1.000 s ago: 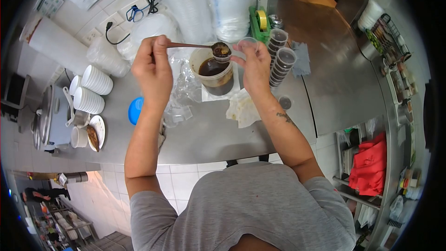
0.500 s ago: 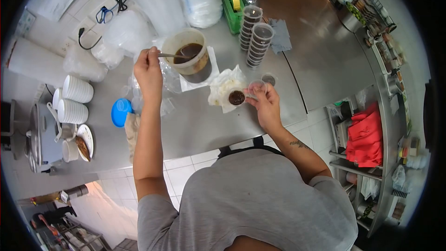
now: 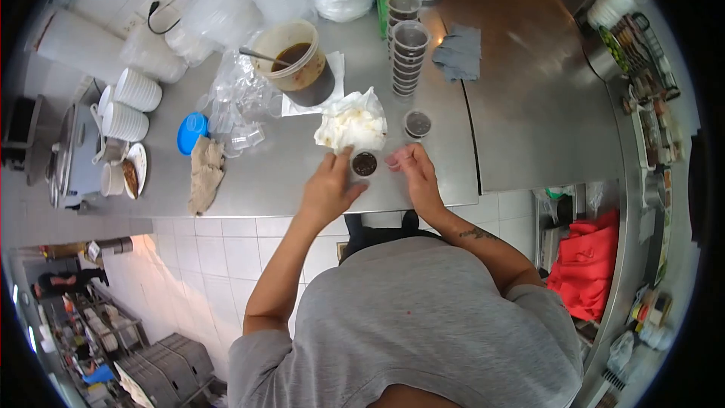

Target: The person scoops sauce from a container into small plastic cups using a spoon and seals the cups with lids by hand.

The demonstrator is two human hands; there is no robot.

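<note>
A small clear cup of dark sauce stands on the steel counter near its front edge. My left hand is just left of it, fingers apart and holding nothing. To the right of the cup, my right hand pinches a clear lid. Behind them lies a stained white paper towel. The large tub of dark sauce has a spoon leaning in it. A lidded cup sits behind my right hand, and stacks of filled cups rise further back.
Plastic bags with clear cups, a blue lid and a beige cloth lie to the left. White bowls stand farther left. A green tape dispenser and a grey cloth are at the back right.
My left hand has let go of the spoon, now in the tub, and moved down beside the small cup. My right hand has released the cup onto the counter and keeps the lid.
</note>
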